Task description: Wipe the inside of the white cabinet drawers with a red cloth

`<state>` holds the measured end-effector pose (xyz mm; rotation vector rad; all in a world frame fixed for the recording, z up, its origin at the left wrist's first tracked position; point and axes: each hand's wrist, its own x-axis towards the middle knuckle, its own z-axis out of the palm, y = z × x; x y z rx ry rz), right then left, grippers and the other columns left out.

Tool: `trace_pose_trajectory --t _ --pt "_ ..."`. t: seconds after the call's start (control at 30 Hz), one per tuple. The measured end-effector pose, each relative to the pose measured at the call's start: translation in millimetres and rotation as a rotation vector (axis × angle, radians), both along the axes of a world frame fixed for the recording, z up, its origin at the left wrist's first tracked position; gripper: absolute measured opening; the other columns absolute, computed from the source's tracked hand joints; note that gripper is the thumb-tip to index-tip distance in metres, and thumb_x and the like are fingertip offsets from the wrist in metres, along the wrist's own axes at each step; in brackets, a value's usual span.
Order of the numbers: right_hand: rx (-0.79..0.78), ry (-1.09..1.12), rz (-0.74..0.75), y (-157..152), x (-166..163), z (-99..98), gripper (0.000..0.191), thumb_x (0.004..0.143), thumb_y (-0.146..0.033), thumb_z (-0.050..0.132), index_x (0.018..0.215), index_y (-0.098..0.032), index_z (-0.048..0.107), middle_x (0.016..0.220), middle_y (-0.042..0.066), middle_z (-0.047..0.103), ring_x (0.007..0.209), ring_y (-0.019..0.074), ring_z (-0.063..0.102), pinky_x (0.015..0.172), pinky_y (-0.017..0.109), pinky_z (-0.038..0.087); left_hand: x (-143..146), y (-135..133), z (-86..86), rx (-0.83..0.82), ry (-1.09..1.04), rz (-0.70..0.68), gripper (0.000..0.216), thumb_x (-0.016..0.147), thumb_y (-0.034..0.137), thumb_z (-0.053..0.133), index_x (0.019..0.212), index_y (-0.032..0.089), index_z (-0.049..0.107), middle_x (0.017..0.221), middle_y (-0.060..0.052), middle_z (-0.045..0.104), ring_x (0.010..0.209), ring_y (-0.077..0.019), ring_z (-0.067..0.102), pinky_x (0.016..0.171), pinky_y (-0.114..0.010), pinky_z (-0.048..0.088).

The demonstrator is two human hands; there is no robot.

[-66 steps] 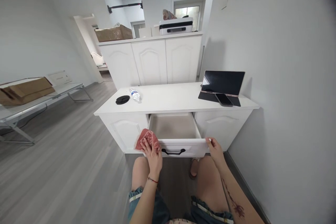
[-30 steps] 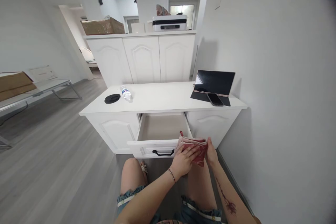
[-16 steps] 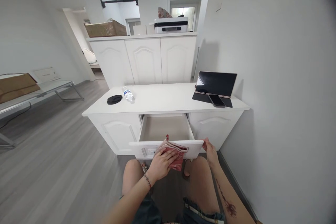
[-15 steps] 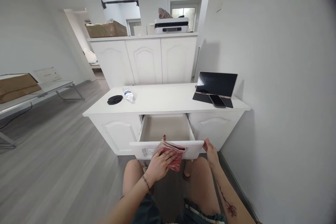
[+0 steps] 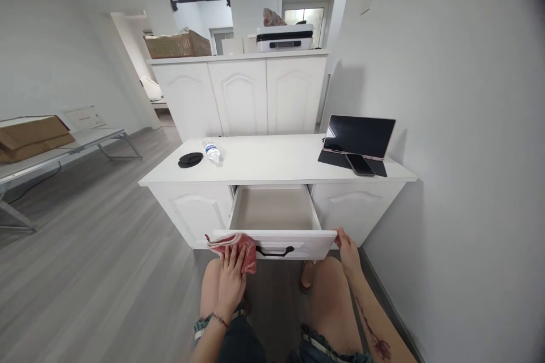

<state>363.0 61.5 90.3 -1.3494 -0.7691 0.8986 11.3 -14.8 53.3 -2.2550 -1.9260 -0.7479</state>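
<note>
A white drawer (image 5: 313, 243) stands pulled out from the middle of the desk, its inside bare. Against the left end of its front lies a red and white cloth (image 5: 249, 254), folded over, with my left hand (image 5: 232, 272) pressing and holding it there. The fingers rest over the cloth, which covers that corner. My right hand (image 5: 348, 249) grips the right edge of the drawer front, its thumb and fingers closed round the board. Between my hands the dark drawer handle (image 5: 275, 253) is uncovered.
On the white desk (image 5: 268, 156) are a water bottle (image 5: 212, 150), a black round item (image 5: 190, 160), a tablet (image 5: 360, 136) on a stand cover and a phone (image 5: 360, 165). A wall (image 5: 468, 181) rises close on the right. My knees are below the drawer.
My left hand has slid the cloth left along the drawer front, from the middle to the left end, exposing the handle. My right hand keeps its hold on the right edge.
</note>
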Motion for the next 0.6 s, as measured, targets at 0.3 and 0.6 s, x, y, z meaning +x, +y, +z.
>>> trace_pose_trajectory --t 0.3,0.6 --pt "0.013 -0.033 0.000 -1.6 -0.1 -2.4 0.057 0.065 -0.070 0.057 0.074 -0.016 0.071 0.079 0.005 0.072 0.083 0.0221 0.063 0.080 0.032 0.050 70.5 14.4 -40.4 0.017 -0.665 0.277 0.062 0.091 0.031 0.027 0.145 0.003 0.019 0.155 -0.018 -0.013 0.142 -0.0300 -0.006 0.114 -0.049 0.014" --pt "0.032 -0.057 -0.001 1.4 0.7 -10.3 0.054 0.069 -0.068 0.056 0.075 -0.017 0.071 0.079 0.005 0.072 0.081 0.0216 0.062 0.079 0.033 0.049 109.8 17.8 -38.1 -0.168 -1.286 0.404 0.033 0.073 0.031 0.053 0.100 0.013 0.059 0.135 -0.025 0.044 0.130 -0.0384 0.038 0.104 -0.047 0.032"
